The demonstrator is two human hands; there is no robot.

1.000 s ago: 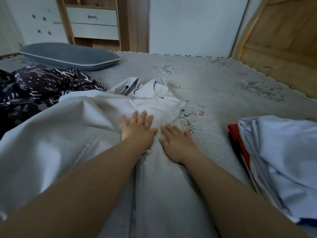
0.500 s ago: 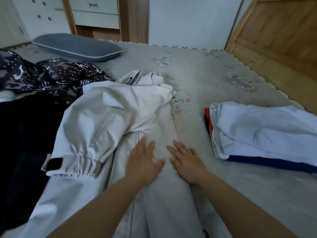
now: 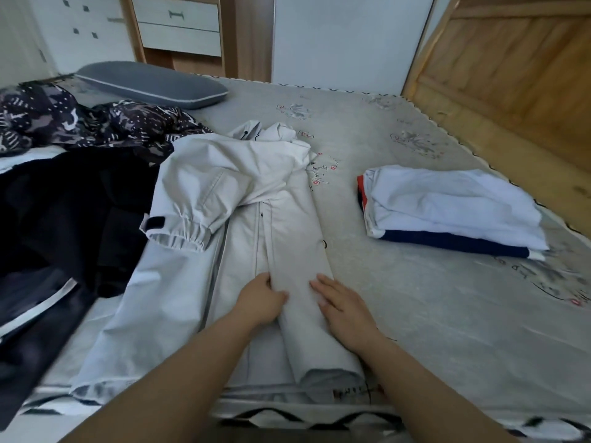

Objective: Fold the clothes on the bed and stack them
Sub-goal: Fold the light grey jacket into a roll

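A light grey jacket [image 3: 230,177] lies lengthwise on the bed [image 3: 431,314], its right side folded over into a long narrow panel and one elastic-cuffed sleeve laid across the left. My left hand [image 3: 259,302] grips the inner edge of that folded panel, fingers tucked under the fabric and thumb on top. Beside it, my right hand [image 3: 345,310] presses flat on the panel's right edge. A folded stack of white, red and navy clothes [image 3: 447,203] sits on the right of the bed.
Loose black clothes [image 3: 64,215] and a dark patterned garment [image 3: 83,123] lie at the left. A grey pillow [image 3: 153,84] rests at the far side. A wooden frame [image 3: 511,78] borders the bed on the right; drawers [image 3: 179,27] stand behind.
Both hands have slid down the jacket toward me, from near its collar to its lower half. My left hand went from lying flat to gripping the fold's edge.
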